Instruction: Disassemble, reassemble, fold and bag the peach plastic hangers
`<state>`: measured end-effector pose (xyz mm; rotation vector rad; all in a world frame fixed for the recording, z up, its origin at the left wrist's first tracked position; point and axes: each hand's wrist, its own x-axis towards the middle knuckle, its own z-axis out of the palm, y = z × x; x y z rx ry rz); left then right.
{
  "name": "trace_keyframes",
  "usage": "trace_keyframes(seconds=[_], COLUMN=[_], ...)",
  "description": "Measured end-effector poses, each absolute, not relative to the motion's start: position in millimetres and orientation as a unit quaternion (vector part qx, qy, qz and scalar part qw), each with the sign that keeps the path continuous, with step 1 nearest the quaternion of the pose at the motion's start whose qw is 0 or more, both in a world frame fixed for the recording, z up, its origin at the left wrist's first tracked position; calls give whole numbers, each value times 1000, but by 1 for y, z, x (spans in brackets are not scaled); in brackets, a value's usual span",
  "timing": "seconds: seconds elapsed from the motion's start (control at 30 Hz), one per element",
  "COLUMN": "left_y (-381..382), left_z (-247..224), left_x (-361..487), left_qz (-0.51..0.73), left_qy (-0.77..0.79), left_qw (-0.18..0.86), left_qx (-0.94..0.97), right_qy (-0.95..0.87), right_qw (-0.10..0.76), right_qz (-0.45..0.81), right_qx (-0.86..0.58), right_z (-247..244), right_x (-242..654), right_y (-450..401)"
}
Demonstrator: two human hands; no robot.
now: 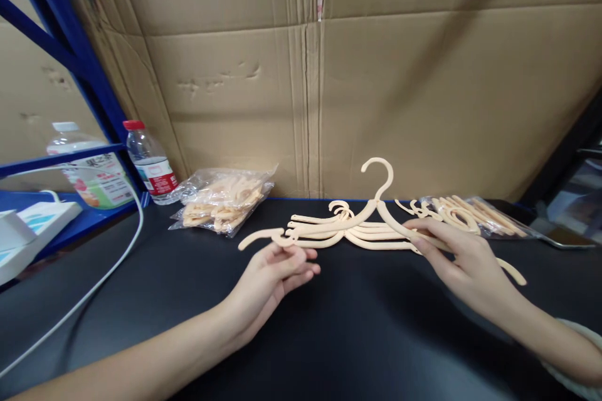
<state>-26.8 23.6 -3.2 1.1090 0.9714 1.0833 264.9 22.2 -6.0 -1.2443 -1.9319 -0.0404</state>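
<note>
A cream plastic clothes hanger [386, 213] is held up between both hands, its hook pointing upward. My left hand [270, 279] has thumb and index finger closed on its left arm, near the joint with the curved end piece [256, 238]. My right hand [458, 257] grips the right arm, whose curved end piece [512, 272] sticks out beyond the hand. Just behind the held hanger lie several similar hangers [345, 238], stacked on the black table [348, 338]. My fingers hide parts of both arms.
A clear bag of cream hanger parts [226, 203] lies at the left rear, another bag [489, 216] at the right. A red-capped bottle [157, 169] and a larger jug [101, 178] stand left. A white cable [120, 257] crosses the table's left side. Cardboard [235, 94] walls the back.
</note>
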Motion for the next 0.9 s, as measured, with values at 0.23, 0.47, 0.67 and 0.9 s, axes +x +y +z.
trace_keyframes(seconds=[0.23,0.47,0.67,0.9], left_y=[-9,-11,-13,-13], left_z=[-1,-2,-1,0], left_x=[-24,-24,-21,-21], left_qz=[234,150,145,129], left_qy=[171,273,287,292], left_qw=[31,-38,-7,0], left_qx=[957,950,947,948], right_qy=[-809,-839,-857,-857], right_qw=[297,159,138,119], right_qz=[84,140,141,180], right_qx=[-500,-500,-476,-468], right_z=[1,3,0,12], right_x=[269,261,270,266], right_y=[25,17,17,13])
